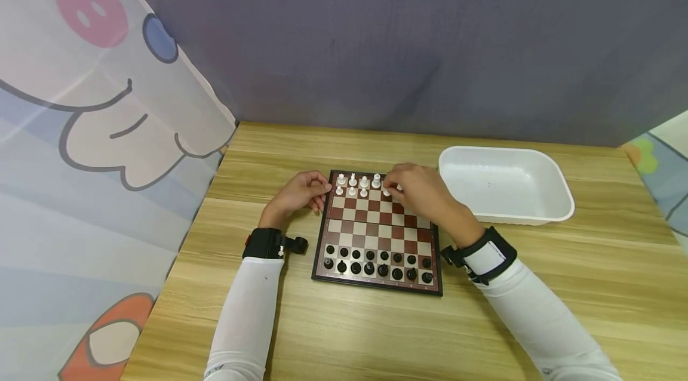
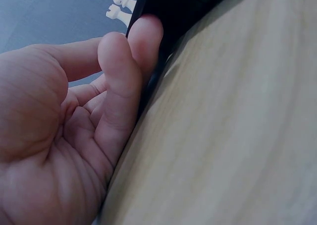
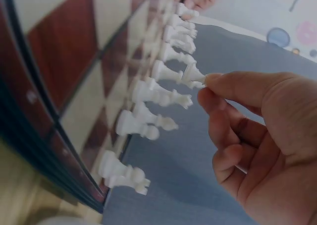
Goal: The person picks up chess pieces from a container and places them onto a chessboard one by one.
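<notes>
A chessboard (image 1: 349, 226) lies open on the table, with white pieces along its far side and black pieces (image 1: 369, 267) in two rows along the near side. My right hand (image 1: 416, 190) reaches over the far side, its thumb and forefinger pinching a white pawn (image 3: 193, 75) by the top. The pawn's base points at the board, close among the standing white pieces (image 3: 148, 88). At the far left corner, my left hand (image 1: 302, 191) rests with loosely bent fingers, a fingertip (image 2: 146, 34) touching the board's black side. Some white pieces are hidden behind my right hand in the head view.
A white plastic tray (image 1: 505, 217) stands on the wooden table (image 1: 376, 333) to the right of the board, near my right forearm. A grey partition (image 1: 344, 40) rises behind the table, and a cartoon-printed curtain (image 1: 107, 237) hangs along the left side.
</notes>
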Tool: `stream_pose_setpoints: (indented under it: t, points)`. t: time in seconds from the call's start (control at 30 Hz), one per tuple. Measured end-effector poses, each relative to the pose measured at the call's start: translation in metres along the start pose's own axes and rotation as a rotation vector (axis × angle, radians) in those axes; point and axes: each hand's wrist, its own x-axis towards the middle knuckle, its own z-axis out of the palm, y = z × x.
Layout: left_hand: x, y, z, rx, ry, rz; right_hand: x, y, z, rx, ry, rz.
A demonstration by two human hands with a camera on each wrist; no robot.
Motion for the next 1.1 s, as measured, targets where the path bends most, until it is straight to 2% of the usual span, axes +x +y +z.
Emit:
stream_pose_setpoints:
  t: [0.2,0.5,1.1]
  points:
    - [0.001,-0.001,0.0,-0.003,-0.004,0.0,0.002,0.0,0.01,-0.055,-0.013,0.003]
    - [0.002,-0.001,0.0,-0.001,-0.009,0.014,0.003,0.003,0.016,-0.054,-0.035,0.035]
    - [0.0,0.0,0.0,-0.003,-0.005,0.014,0.005,0.003,0.017,-0.047,-0.075,0.019]
